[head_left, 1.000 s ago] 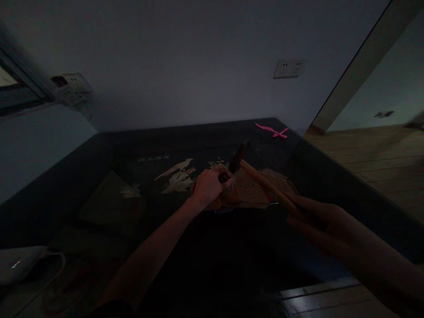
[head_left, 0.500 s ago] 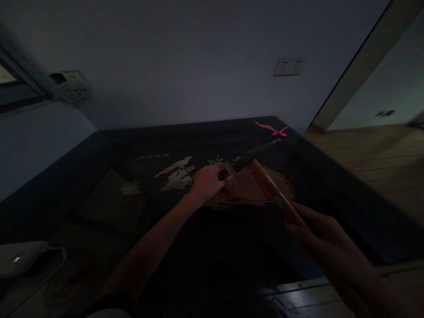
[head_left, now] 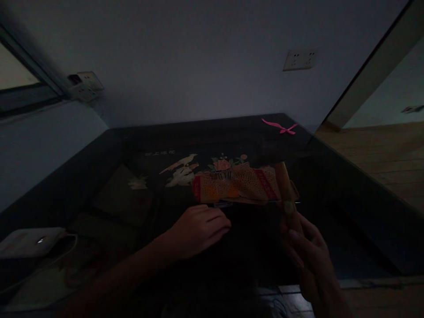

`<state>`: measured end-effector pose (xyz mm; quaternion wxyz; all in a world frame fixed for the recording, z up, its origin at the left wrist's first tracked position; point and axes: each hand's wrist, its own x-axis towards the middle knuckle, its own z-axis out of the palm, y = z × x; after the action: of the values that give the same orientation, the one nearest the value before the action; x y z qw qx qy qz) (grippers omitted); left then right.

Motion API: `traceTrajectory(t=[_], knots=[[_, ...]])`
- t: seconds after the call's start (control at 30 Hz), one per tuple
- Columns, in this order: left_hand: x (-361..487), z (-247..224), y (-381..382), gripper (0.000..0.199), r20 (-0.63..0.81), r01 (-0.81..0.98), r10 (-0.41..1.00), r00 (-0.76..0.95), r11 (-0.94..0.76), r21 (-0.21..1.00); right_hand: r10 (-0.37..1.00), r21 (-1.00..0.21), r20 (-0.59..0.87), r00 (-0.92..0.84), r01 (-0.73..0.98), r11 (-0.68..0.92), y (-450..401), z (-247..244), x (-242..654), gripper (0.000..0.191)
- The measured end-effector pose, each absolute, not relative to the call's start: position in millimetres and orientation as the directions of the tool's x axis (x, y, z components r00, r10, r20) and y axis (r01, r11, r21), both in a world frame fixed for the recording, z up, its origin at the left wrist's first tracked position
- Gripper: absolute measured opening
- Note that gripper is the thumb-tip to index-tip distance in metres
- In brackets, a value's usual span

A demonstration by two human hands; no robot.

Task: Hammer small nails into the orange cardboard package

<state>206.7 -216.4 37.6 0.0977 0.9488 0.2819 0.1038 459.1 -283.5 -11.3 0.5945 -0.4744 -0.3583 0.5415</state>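
My right hand (head_left: 309, 247) is wrapped round a tan, wooden-looking rod (head_left: 283, 181) with a pale round mark on its side. The rod's upper end stands over the right part of a crumpled brown paper bag (head_left: 245, 185) with dark dots, orange patches and red bands. I cannot tell whether they touch. My left hand (head_left: 202, 229) is just in front of the bag's left part, fingers curled together. What it holds, if anything, is lost in the dark. Both are above a glossy black tabletop (head_left: 185, 143).
A pink ribbon (head_left: 285, 129) lies at the table's back right corner. At the left is a white box-like device (head_left: 31, 243) with a cable. Flower and bird pictures (head_left: 182, 170) decorate the tabletop. A wall with sockets (head_left: 300, 59) rises behind it.
My left hand has drawn back off the bag toward me. The long dark pointed thing above the bag is no longer visible. My right hand has turned the rod more upright, and the view has shifted.
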Motion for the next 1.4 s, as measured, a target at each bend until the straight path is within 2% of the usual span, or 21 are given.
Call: traceTrajectory(t=[0.1, 0.2, 0.33, 0.5, 0.6, 0.7, 0.77, 0.83, 0.97, 1.1, 1.23, 1.4], knots=[[207.4, -4.8, -221.2, 0.021, -0.007, 0.63, 0.633, 0.774, -0.77, 0.099, 0.99, -0.951, -0.097, 0.107, -0.303, -0.06, -283.1, -14.5, 460.8, 0.038], [208.4, -29.5, -219.9, 0.02, -0.044, 0.688, 0.687, 0.725, -0.726, 0.003, 0.994, -0.946, -0.09, 0.062, -0.316, -0.066, -283.1, -18.1, 463.9, 0.035], [210.4, -36.7, -217.6, 0.015, -0.044, 0.678, 0.681, 0.731, -0.733, -0.058, 0.991, -0.941, -0.108, 0.073, -0.331, -0.078, -284.2, -20.6, 465.9, 0.029], [217.1, -36.1, -217.0, 0.012, -0.071, 0.678, 0.684, 0.726, -0.729, -0.088, 0.99, -0.936, -0.105, 0.093, -0.345, -0.067, -284.9, -19.8, 465.7, 0.037], [220.1, -28.4, -220.3, 0.01, -0.084, 0.688, 0.685, 0.723, -0.726, 0.001, 0.987, -0.931, -0.114, 0.113, -0.358, -0.067, -284.9, -19.7, 465.0, 0.037], [219.2, -7.6, -224.9, 0.012, -0.068, 0.665, 0.669, 0.741, -0.714, 0.219, 0.984, -0.93, -0.116, 0.137, -0.362, -0.059, -284.4, -21.8, 464.5, 0.038], [217.3, 13.6, -225.4, 0.015, -0.001, 0.6, 0.645, 0.764, -0.71, 0.369, 0.983, -0.928, -0.117, 0.14, -0.367, -0.058, -283.9, -24.0, 464.8, 0.039], [216.4, 37.2, -220.9, 0.015, 0.103, 0.534, 0.638, 0.763, -0.712, 0.456, 0.984, -0.927, -0.119, 0.13, -0.369, -0.064, -283.4, -26.0, 465.6, 0.04], [225.2, 72.2, -191.3, 0.005, 0.36, 0.507, 0.71, 0.606, -0.693, 0.512, 0.984, -0.934, -0.124, 0.124, -0.349, -0.074, -283.2, -26.6, 466.5, 0.044], [244.9, 70.3, -144.9, 0.004, 0.518, 0.472, 0.766, 0.381, -0.643, 0.604, 0.982, -0.94, -0.118, 0.147, -0.335, -0.063, -283.2, -25.3, 465.1, 0.042], [258.6, 47.9, -113.3, 0.003, 0.493, 0.43, 0.796, 0.349, -0.604, 0.67, 0.977, -0.939, -0.135, 0.164, -0.335, -0.073, -281.6, -25.3, 464.6, 0.039], [260.9, 34.1, -107.5, 0.002, 0.431, 0.402, 0.799, 0.418, -0.589, 0.702, 0.977, -0.943, -0.134, 0.165, -0.324, -0.075, -279.9, -24.1, 464.8, 0.045]])
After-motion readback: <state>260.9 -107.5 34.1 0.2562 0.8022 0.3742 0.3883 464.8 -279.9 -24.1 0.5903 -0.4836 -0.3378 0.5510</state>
